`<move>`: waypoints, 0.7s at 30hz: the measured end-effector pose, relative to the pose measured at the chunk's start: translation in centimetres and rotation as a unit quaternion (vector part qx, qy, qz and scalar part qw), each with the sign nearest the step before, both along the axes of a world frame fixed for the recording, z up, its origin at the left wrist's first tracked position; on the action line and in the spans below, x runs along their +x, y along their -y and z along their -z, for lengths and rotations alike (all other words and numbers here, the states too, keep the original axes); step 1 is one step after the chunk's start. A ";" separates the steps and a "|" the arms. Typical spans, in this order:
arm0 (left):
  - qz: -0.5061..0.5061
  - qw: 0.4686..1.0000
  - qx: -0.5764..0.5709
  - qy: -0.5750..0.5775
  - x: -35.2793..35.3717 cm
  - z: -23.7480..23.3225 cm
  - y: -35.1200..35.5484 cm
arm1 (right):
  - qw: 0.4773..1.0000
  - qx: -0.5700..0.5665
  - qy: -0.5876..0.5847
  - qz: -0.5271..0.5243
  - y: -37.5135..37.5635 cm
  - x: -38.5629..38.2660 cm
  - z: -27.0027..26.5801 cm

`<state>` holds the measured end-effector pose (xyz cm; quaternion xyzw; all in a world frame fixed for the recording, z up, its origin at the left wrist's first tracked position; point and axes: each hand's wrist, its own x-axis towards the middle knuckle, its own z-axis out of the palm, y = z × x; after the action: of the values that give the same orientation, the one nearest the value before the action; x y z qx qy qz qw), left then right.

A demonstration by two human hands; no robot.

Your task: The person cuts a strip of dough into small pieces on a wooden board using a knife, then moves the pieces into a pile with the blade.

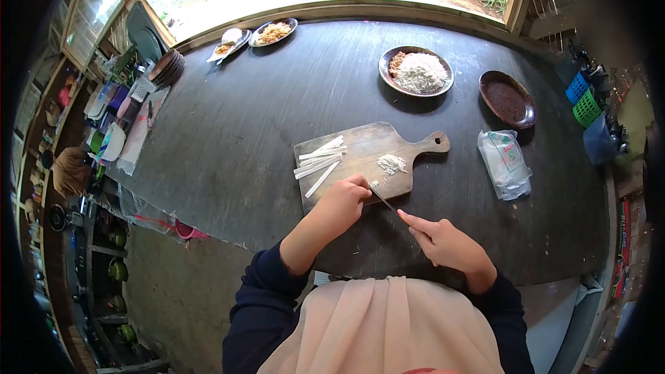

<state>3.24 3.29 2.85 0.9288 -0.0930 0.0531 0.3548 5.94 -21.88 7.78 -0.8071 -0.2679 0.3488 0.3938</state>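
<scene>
We are chopping on the cutting board (367,156) by the worktop's near edge, our left hand (339,204) curling down on a white piece (374,183), our right hand (443,242) gripping the knife (384,201), whose next stroke, we are judging, needs fingertips tucked back.

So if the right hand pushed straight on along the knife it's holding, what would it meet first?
Most likely the left hand: the right hand aims the knife up-left, with its tip almost at that hand, at the near edge of the cutting board. Depth is hard to judge from this view.
</scene>
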 end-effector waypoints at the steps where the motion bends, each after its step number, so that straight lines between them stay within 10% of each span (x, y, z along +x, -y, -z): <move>1: 0.006 1.000 0.012 0.007 0.0 0.0 0.0 | 1.000 -0.002 -0.010 0.001 0.0 0.1 -0.3; 21: 0.011 1.000 0.018 0.014 0.0 0.2 -0.1 | 1.000 0.009 0.014 -0.013 0.1 0.3 0.9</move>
<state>3.20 3.36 2.70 0.9331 -0.1090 0.0603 0.3373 6.19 -21.99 6.84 -0.8051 -0.2867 0.3399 0.3925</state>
